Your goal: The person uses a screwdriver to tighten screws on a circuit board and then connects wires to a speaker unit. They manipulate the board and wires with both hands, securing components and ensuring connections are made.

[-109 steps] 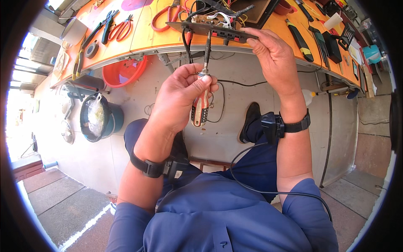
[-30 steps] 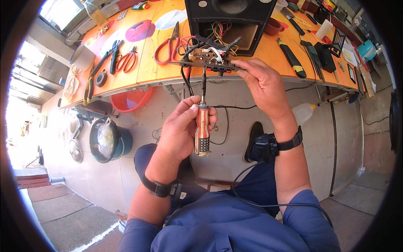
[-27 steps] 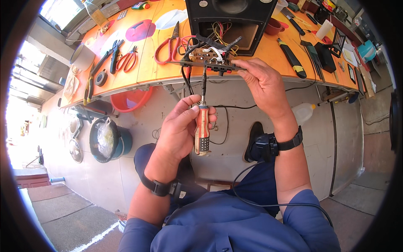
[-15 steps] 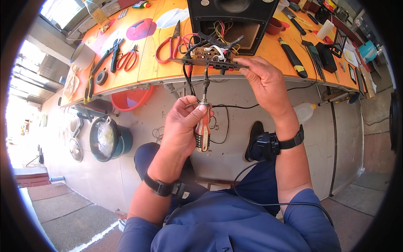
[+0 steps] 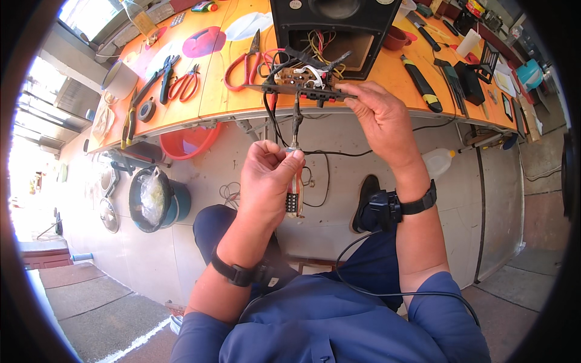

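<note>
Over my feed I see the left hand [image 5: 267, 181] curled closed round a screwdriver [image 5: 293, 201] near centre, its shaft running toward twelve o'clock up to the black panel [image 5: 318, 95]. The right hand [image 5: 384, 121] pinches the panel's three-o'clock end, fingers nearly together.

The shirt [image 5: 284, 320] is blue, with short sleeves [image 5: 439, 296] and a button on its near placket [image 5: 322, 349]. The trousers [image 5: 375, 269] are dark navy, the right shoe [image 5: 365, 202] black. Behind the left hand [image 5: 266, 178] and right hand [image 5: 384, 124] run black straps [image 5: 419, 206]. The right one bears a black box [image 5: 384, 209]; the left seems to, though shadow blurs it. A black cable [image 5: 417, 294] crosses the shirt.
</note>
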`<move>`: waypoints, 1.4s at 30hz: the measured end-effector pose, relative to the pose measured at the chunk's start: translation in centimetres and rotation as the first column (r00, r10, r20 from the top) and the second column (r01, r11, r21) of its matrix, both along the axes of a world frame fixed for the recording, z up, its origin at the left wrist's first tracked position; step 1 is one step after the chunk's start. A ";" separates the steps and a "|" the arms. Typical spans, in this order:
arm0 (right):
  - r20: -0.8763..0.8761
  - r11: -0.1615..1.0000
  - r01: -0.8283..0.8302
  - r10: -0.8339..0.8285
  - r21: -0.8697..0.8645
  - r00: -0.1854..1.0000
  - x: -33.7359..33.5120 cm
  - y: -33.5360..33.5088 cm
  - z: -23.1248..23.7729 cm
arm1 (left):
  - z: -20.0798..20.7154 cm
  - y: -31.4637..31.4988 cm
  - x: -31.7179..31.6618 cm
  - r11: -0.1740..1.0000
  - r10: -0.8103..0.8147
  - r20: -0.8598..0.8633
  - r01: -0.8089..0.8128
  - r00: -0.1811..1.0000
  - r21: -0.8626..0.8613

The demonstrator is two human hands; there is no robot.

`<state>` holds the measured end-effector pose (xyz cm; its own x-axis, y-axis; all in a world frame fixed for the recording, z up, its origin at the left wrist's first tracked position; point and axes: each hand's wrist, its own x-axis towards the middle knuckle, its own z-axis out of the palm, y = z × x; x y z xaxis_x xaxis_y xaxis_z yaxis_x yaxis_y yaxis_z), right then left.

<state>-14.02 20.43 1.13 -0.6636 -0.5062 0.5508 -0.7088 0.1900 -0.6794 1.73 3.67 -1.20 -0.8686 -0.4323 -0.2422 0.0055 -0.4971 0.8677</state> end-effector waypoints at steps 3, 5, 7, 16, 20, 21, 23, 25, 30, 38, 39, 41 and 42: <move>-0.035 1.000 0.022 -0.022 0.004 0.999 0.1 -0.1 -0.1 | 0.0 -0.8 0.7 0.997 -0.077 0.043 0.077 0.996 -0.018; -0.071 0.999 0.041 -0.041 0.002 0.997 0.3 -0.2 -0.1 | -0.1 -0.9 1.5 0.994 -0.100 0.050 0.101 0.994 -0.028; -0.112 0.998 0.065 -0.064 0.001 0.992 0.4 -0.3 -0.1 | -0.2 -1.1 2.4 0.991 -0.126 0.055 0.128 0.990 -0.033; -0.116 0.991 0.135 -0.136 -0.012 0.984 1.8 -0.5 -0.1 | -0.9 -3.7 7.1 0.996 -0.030 0.117 0.039 0.993 -0.077; -0.145 0.991 0.130 -0.132 -0.023 0.981 2.0 -0.6 -0.2 | -0.2 -6.3 7.5 0.981 0.079 0.085 -0.063 0.993 -0.182; -0.127 0.992 0.123 -0.126 -0.030 0.984 2.1 -0.6 -0.3 | 0.3 -7.1 7.3 0.971 0.088 0.073 -0.069 0.993 -0.230; -0.118 0.993 0.116 -0.120 -0.036 0.986 2.2 -0.5 -0.5 | 1.4 -8.7 6.4 0.933 0.122 0.054 -0.096 0.991 -0.347; -0.128 0.993 0.112 -0.116 -0.040 0.985 2.2 -0.4 -0.6 | 2.6 -10.6 4.9 0.831 0.131 0.111 -0.048 0.985 -0.555; -0.128 0.994 0.106 -0.108 -0.028 0.986 2.3 -0.4 -0.6 | 4.9 -15.1 -1.7 0.593 0.127 0.171 0.063 0.977 -0.803; -0.136 0.997 0.072 -0.077 -0.042 0.988 2.2 -0.2 -1.2 | 5.2 -17.3 -11.2 -0.046 0.256 0.290 0.311 0.922 -0.949; -0.150 0.997 0.064 -0.070 -0.049 0.986 2.0 -0.2 -1.2 | 5.3 -17.3 -12.0 -0.071 0.252 0.293 0.319 0.923 -0.945; -0.161 0.997 0.055 -0.063 -0.051 0.985 1.9 -0.2 -1.3 | 5.4 -17.2 -13.7 -0.092 0.269 0.342 0.378 0.900 -0.921; -0.159 0.997 0.055 -0.061 -0.046 0.985 1.9 -0.1 -1.3 | 5.4 -17.2 -14.4 -0.098 0.267 0.353 0.390 0.896 -0.916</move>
